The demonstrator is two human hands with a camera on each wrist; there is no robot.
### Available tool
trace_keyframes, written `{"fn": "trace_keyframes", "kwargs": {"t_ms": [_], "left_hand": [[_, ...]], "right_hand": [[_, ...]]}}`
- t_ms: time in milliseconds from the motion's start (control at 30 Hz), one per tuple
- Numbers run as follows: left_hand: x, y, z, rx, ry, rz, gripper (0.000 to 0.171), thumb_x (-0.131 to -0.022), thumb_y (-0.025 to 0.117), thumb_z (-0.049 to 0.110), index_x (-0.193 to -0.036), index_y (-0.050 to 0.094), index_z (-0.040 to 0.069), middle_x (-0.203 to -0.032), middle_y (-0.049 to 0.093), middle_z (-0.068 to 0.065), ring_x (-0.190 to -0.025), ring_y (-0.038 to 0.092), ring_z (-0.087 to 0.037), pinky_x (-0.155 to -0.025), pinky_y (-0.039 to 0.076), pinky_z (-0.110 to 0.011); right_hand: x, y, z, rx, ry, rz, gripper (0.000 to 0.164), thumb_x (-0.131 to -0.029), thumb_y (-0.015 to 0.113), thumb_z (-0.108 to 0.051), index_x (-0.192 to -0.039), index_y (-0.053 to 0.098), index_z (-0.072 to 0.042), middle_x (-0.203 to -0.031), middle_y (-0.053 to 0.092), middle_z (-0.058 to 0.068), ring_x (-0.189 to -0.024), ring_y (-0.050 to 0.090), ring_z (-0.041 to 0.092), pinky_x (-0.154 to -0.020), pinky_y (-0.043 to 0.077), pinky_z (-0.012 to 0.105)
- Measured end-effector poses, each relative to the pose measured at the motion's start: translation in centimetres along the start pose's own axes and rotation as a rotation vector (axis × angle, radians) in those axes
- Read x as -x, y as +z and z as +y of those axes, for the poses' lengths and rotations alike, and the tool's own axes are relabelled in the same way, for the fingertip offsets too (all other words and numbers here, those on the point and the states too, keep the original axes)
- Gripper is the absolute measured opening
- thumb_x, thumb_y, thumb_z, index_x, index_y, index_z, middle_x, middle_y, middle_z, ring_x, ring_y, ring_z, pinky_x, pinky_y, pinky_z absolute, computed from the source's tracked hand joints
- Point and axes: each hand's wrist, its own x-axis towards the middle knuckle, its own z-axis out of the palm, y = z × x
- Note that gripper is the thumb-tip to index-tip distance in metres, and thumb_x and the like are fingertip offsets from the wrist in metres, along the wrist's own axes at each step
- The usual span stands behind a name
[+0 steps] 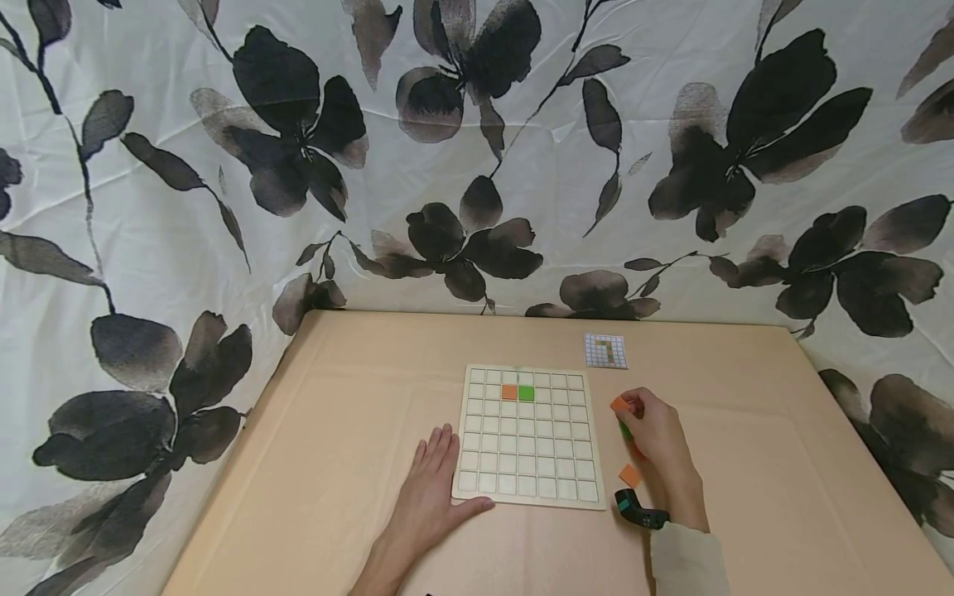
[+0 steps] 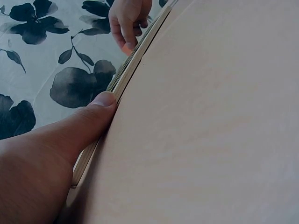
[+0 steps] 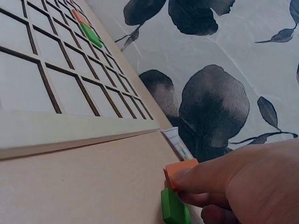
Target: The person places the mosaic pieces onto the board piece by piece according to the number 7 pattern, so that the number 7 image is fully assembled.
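Observation:
A pale wooden grid board (image 1: 525, 499) lies on the table, an orange tile (image 1: 509, 391) and a green tile (image 1: 526, 393) side by side in its second row from the far edge. My left hand (image 1: 432, 484) rests at the board's near left corner, its fingers straight along the left side and its thumb at the near edge. To the right of the board, my right hand (image 1: 656, 426) pinches another orange tile (image 3: 180, 169) between thumb and fingers. Just below that one is a green tile (image 3: 174, 206), partly hidden by the hand in the head view.
A small printed grid card (image 1: 606, 351) lies beyond the board's far right corner. One loose orange tile (image 1: 629, 475) lies near the right wrist, which wears a black band (image 1: 639, 511). Floral cloth (image 1: 417, 165) hangs behind the table (image 1: 358, 397).

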Motion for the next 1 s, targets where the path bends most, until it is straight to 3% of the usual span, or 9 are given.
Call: {"fn": "trace_keyframes", "kwargs": {"t_ms": [367, 667, 1000], "left_hand": [[-0.04, -0.08, 0.04, 0.004, -0.007, -0.008, 0.11, -0.079, 0.065, 0.074, -0.151, 0.038, -0.004, -0.163, 0.031, -0.019, -0.154, 0.025, -0.034, -0.129, 0.017, -0.047], [-0.02, -0.17, 0.06, 0.015, -0.006, -0.011, 0.109, -0.079, 0.066, 0.073, -0.151, 0.038, -0.004, -0.163, 0.03, -0.02, -0.154, 0.025, -0.034, -0.129, 0.017, -0.047], [0.02, -0.1, -0.05, 0.021, -0.01, -0.016, 0.11, -0.079, 0.065, 0.074, -0.151, 0.038, -0.004, -0.163, 0.03, -0.02, -0.154, 0.024, -0.034, -0.13, 0.016, -0.047]], "right_hand": [[0.02, 0.03, -0.52, 0.007, 0.032, -0.01, 0.031, -0.098, 0.063, -0.015, -0.125, 0.059, 0.0, -0.103, 0.063, 0.015, -0.091, 0.056, 0.027, -0.073, 0.051, 0.028], [-0.01, 0.14, -0.78, 0.004, 0.024, 0.014, 0.031, -0.098, 0.064, -0.016, -0.125, 0.059, -0.001, -0.102, 0.063, 0.015, -0.091, 0.056, 0.027, -0.069, 0.048, 0.022], [0.09, 0.16, -0.94, -0.008, 0.013, 0.024, 0.03, -0.098, 0.062, -0.013, -0.125, 0.059, 0.0, -0.104, 0.064, 0.016, -0.09, 0.057, 0.026, -0.071, 0.052, 0.027]]}}
